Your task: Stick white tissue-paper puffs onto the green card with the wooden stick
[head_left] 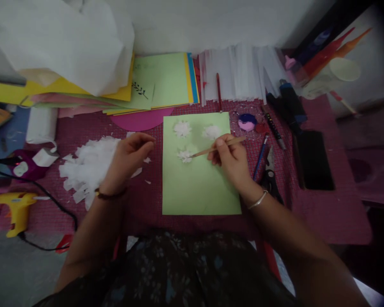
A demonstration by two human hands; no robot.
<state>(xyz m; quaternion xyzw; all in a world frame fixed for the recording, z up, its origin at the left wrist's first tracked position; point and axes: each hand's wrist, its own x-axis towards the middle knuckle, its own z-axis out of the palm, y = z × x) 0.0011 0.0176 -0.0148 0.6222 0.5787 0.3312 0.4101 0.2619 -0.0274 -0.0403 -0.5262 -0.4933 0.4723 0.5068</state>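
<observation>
My right hand (228, 157) grips a thin wooden stick (208, 150). The stick's tip meets a small tuft of white paper bits (184, 156) on a light green sheet (198, 192). Two more white tufts sit higher on that sheet, one at the upper left (182, 128) and another at the upper right (211, 131). Left of the sheet, my left hand (132, 155) hovers with thumb and fingers pinched together; whatever they hold, if anything, is too small to make out. Beneath and beside it lies a heap of cut white paper pieces (86, 164).
Scissors (270, 170), a blue brush (260, 157), a palette with paint (247, 123) and a black phone (315, 160) lie to the right. A yellow glue gun (17, 209) with a black cord is on the left. Coloured paper (169, 81) and white strips (233, 72) line the back.
</observation>
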